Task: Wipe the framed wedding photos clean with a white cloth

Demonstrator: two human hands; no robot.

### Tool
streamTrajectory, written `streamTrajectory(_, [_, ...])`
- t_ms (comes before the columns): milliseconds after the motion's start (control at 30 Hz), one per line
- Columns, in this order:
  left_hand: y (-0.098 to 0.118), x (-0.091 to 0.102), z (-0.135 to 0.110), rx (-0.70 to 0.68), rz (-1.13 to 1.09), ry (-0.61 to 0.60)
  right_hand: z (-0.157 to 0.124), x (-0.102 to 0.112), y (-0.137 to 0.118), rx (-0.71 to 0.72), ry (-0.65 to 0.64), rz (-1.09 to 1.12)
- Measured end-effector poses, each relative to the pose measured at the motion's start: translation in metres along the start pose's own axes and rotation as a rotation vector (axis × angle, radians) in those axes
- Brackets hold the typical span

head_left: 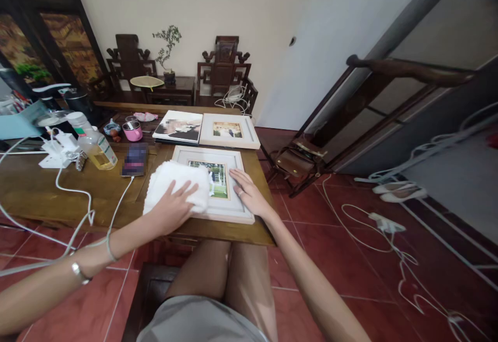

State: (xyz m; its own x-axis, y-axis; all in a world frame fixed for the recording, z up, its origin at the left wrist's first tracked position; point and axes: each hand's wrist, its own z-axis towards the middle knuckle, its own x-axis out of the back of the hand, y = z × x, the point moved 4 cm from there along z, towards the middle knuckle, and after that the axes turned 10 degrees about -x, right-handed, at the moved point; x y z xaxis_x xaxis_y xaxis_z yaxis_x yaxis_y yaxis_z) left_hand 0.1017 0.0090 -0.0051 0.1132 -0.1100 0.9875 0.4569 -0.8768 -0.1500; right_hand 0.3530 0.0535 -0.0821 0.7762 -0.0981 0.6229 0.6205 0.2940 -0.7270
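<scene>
My left hand (pixel 177 208) lies flat on a folded white towel (pixel 159 178), fingers spread and pressing down. The towel covers the left side of a white picture frame (pixel 233 212) that lies face up near the table's front edge. Inside that frame is a photo (pixel 220 181) with a figure on green grass, partly hidden by the towel. My right hand (pixel 249 194) rests on the frame's right side with its fingers stretched out, a ring on one of them.
Behind lie another white frame (pixel 251 132) and a photo panel (pixel 179 125). To the left on the wooden table (pixel 128 196) are a plugged-in phone (pixel 135 159), a bottle (pixel 99 150), a pink cup (pixel 133 132) and a power strip (pixel 58 150). A chair (pixel 412 69) stands right.
</scene>
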Motion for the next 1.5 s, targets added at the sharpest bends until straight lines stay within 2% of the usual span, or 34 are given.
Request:
streamTrajectory(100, [-0.038, -0.009, 0.027, 0.101, 0.025, 0.015, 0.0, 0.0, 0.002, 0.004, 0.001, 0.011])
streamTrajectory(233, [-0.082, -0.005, 0.063, 0.191, 0.022, 0.126, -0.001, 0.001, 0.003, 0.004, 0.007, 0.032])
streamTrajectory(367, [-0.101, -0.002, 0.078, 0.205, 0.03, 0.138, -0.002, 0.002, 0.004, 0.005, 0.017, 0.082])
streamTrajectory(433, [-0.098, -0.004, 0.074, 0.183, 0.035, 0.118, -0.002, 0.001, 0.005, 0.003, 0.025, 0.109])
streamTrajectory(500, [-0.085, -0.005, 0.064, 0.155, 0.041, 0.086, -0.001, 0.0, 0.006, 0.002, 0.037, 0.129])
streamTrajectory(633, [-0.035, -0.004, 0.026, 0.09, 0.049, 0.018, 0.0, -0.001, 0.006, 0.004, 0.053, 0.139])
streamTrajectory(733, [0.007, 0.002, -0.004, 0.008, 0.061, 0.029, 0.0, 0.0, 0.005, 0.007, 0.046, 0.126])
streamTrajectory(833, [0.026, 0.003, -0.019, -0.035, 0.023, 0.055, -0.001, 0.001, 0.003, 0.018, 0.03, 0.118])
streamTrajectory(933, [0.013, -0.003, -0.009, 0.007, -0.017, 0.07, -0.002, 0.002, 0.003, 0.022, 0.024, 0.117])
streamTrajectory(1033, [-0.024, -0.01, 0.021, 0.083, -0.031, 0.049, -0.002, 0.002, 0.003, 0.009, 0.026, 0.121])
streamTrajectory(1167, [-0.079, -0.009, 0.068, 0.215, -0.014, 0.09, -0.003, 0.002, 0.002, -0.003, 0.031, 0.129])
streamTrajectory(1267, [-0.102, -0.007, 0.092, 0.258, -0.004, 0.1, -0.003, 0.002, 0.002, -0.007, 0.033, 0.134])
streamTrajectory(1367, [-0.098, -0.009, 0.098, 0.226, -0.006, 0.042, -0.003, 0.002, 0.002, -0.022, 0.03, 0.144])
streamTrajectory(1433, [-0.079, -0.009, 0.091, 0.174, -0.016, -0.023, -0.003, 0.002, 0.002, -0.028, 0.028, 0.153])
streamTrajectory(1500, [-0.051, -0.004, 0.075, 0.124, -0.03, -0.101, -0.003, 0.001, 0.001, -0.027, 0.031, 0.16])
